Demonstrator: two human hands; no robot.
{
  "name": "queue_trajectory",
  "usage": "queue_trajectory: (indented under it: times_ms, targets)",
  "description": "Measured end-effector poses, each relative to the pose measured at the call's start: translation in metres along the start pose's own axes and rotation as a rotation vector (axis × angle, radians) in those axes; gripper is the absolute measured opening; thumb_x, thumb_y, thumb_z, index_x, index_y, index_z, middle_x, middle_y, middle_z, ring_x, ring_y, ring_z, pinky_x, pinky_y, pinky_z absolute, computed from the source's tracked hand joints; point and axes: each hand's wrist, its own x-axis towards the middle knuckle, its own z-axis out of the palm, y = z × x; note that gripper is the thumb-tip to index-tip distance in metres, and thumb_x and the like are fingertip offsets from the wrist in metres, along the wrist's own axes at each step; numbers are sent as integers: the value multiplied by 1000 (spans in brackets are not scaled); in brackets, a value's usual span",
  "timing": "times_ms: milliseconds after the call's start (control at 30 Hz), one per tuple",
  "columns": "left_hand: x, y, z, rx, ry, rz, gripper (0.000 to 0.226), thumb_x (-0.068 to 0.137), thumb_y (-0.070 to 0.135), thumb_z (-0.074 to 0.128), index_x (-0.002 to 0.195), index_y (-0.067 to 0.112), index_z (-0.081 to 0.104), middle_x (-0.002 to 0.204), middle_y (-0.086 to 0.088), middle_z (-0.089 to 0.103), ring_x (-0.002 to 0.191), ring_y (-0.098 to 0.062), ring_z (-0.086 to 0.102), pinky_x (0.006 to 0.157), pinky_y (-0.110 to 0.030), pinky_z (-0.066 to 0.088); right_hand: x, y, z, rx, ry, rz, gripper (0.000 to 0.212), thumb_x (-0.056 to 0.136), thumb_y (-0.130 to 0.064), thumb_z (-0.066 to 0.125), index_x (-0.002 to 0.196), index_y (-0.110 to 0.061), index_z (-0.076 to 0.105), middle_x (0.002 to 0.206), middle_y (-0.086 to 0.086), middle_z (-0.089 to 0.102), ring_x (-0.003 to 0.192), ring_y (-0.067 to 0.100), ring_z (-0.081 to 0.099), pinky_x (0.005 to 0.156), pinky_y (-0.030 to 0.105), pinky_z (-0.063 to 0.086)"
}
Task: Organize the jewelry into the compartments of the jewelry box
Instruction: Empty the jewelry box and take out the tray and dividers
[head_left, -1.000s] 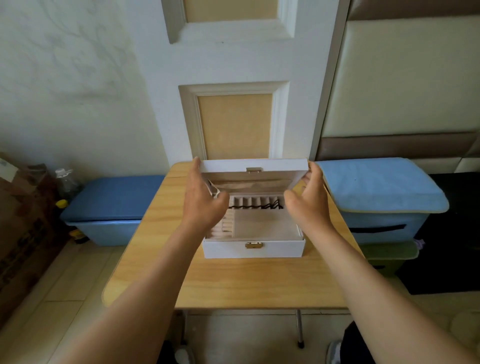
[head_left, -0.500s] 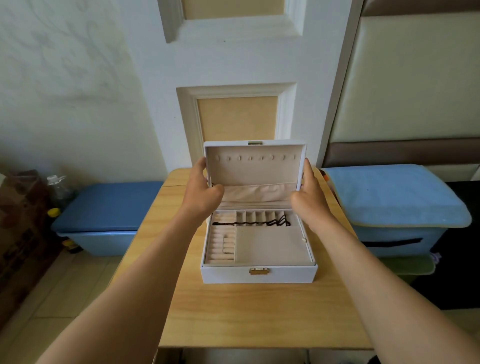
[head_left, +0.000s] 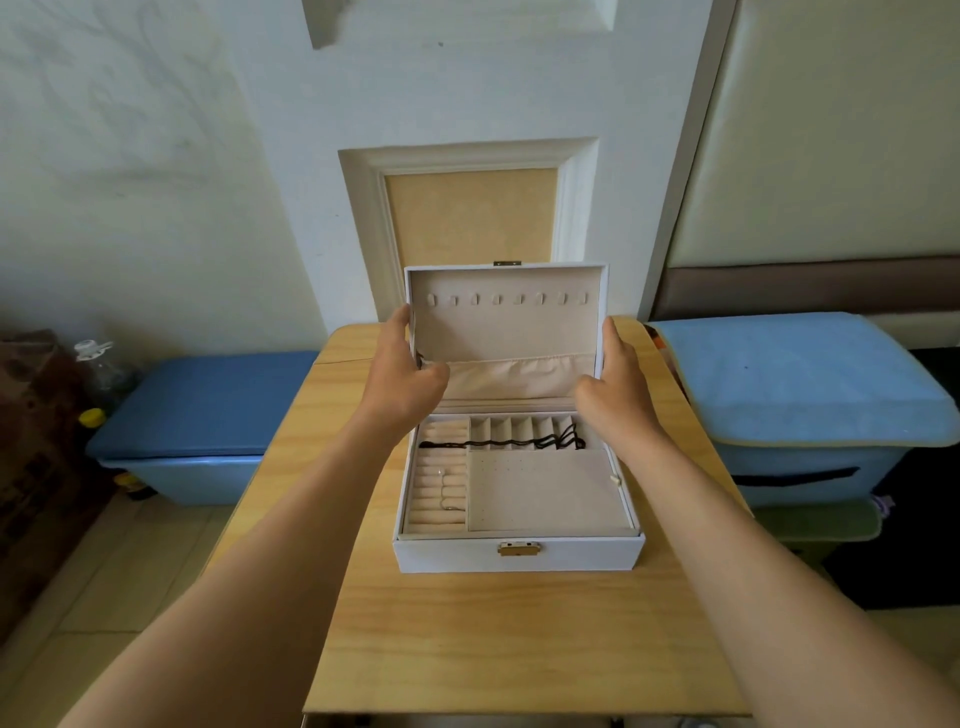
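A white jewelry box stands on a small wooden table, its lid raised upright. My left hand grips the lid's left edge and my right hand grips its right edge. Inside, a black cord necklace lies across the small back compartments. Thin silver earrings rest on the ring rolls at the left. A beige flat panel covers the front right section. A row of small hooks lines the lid's inner top.
A blue storage bench sits left of the table, with a plastic bottle and a brown box beyond it. At the right is a light-blue cushioned bin. A white door stands right behind the table.
The lid has gone from half raised to fully upright, both hands still on its sides. My view has moved closer to the box.
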Motion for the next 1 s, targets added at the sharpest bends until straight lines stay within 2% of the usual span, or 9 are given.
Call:
queue_trajectory:
  times_ms: [100, 167, 233, 300, 433, 567, 800, 900, 1000]
  targets:
    - [-10, 2, 3, 213, 138, 41, 74, 87, 4, 61, 151, 17, 28, 149, 1, 33, 112, -6, 42, 99, -23, 38, -5, -2, -2, -131, 80, -32, 65, 80, -15, 48, 143, -16, 37, 140, 7, 45, 125, 28, 49, 93, 38, 49]
    - [-19, 1, 6, 400, 233, 186, 56, 87, 9, 62, 140, 13, 43, 137, -5, 42, 107, -14, 46, 92, -23, 36, -15, -2, -1, -365, 192, -125, 50, 87, -11, 52, 137, -13, 46, 133, 8, 48, 120, 26, 49, 87, 36, 46]
    - [-25, -2, 14, 521, 84, 317, 39, 89, 12, 63, 127, 11, 59, 120, -6, 53, 106, -23, 54, 88, -27, 42, -23, -5, 1, -506, 153, -274, 33, 91, -10, 52, 123, -13, 57, 121, 5, 53, 112, 24, 52, 83, 33, 46]
    - [-30, -9, 23, 625, -132, 377, 30, 91, 16, 64, 121, 11, 67, 112, -8, 57, 103, -26, 56, 86, -34, 48, -27, -8, 5, -560, -78, -324, 25, 91, -13, 55, 114, -17, 63, 113, 1, 54, 106, 22, 54, 85, 34, 49]
    - [-35, -15, 37, 765, -337, 310, 23, 95, 24, 58, 108, 18, 75, 106, -11, 53, 100, -30, 54, 87, -40, 49, -33, -10, 10, -761, -375, -273, 27, 93, -21, 53, 116, -21, 67, 119, 6, 51, 113, 26, 52, 93, 39, 49]
    - [-33, -16, 43, 896, -386, 218, 25, 96, 23, 50, 99, 16, 74, 104, -11, 51, 97, -33, 54, 86, -43, 50, -30, -11, 13, -847, -384, -245, 24, 93, -16, 50, 108, -14, 68, 117, 10, 50, 110, 31, 52, 90, 41, 50]
    - [-31, -9, 48, 998, -438, 148, 28, 100, 26, 45, 117, 19, 66, 116, -11, 50, 107, -32, 50, 94, -41, 46, -21, -12, 17, -882, -469, -174, 20, 91, -13, 50, 100, -14, 68, 116, 11, 48, 105, 32, 54, 88, 37, 49]
    - [-32, -7, 51, 1073, -473, 116, 28, 101, 23, 41, 121, 15, 59, 120, -13, 47, 112, -35, 44, 94, -43, 41, -20, -16, 16, -878, -531, -121, 12, 93, -15, 49, 88, -14, 60, 119, 12, 47, 99, 30, 55, 78, 33, 45]
    - [-29, 0, 48, 941, -437, 31, 20, 95, 16, 44, 99, 5, 60, 109, -20, 54, 102, -39, 52, 84, -45, 46, -22, -19, 10, -816, -523, -106, 15, 94, -10, 45, 92, -9, 59, 116, 11, 48, 98, 29, 57, 76, 34, 47]
